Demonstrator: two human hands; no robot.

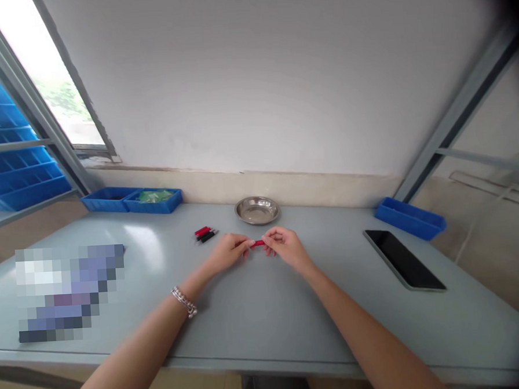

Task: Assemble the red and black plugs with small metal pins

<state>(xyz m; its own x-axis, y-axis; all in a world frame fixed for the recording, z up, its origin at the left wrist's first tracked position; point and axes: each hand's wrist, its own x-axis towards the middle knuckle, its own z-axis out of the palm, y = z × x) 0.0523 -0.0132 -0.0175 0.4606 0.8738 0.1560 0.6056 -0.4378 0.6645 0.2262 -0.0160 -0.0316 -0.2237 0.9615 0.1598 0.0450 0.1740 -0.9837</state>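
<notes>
Over the middle of the table my left hand (pixel 231 251) and my right hand (pixel 287 250) come close together. Between them they hold a small red pen-like piece (pixel 258 243), each hand pinching one end with thumb and fingers. Its ends are hidden by the fingertips. Left of my left hand lies a small group of similar pieces, red ones (pixel 202 230) and black ones (pixel 206 237) with thin metallic tips. Just beyond my hands stands a round, shallow metal dish (pixel 257 211). A beaded bracelet (pixel 184 301) circles my left wrist.
Two blue bins (pixel 153 201) stand at the back left, one with green packets. Another blue bin (pixel 410 217) sits at the back right, behind a dark-screened tablet (pixel 404 260). A blurred-out flat object (pixel 71 294) lies left on the grey table (pixel 257 316). Metal posts flank it.
</notes>
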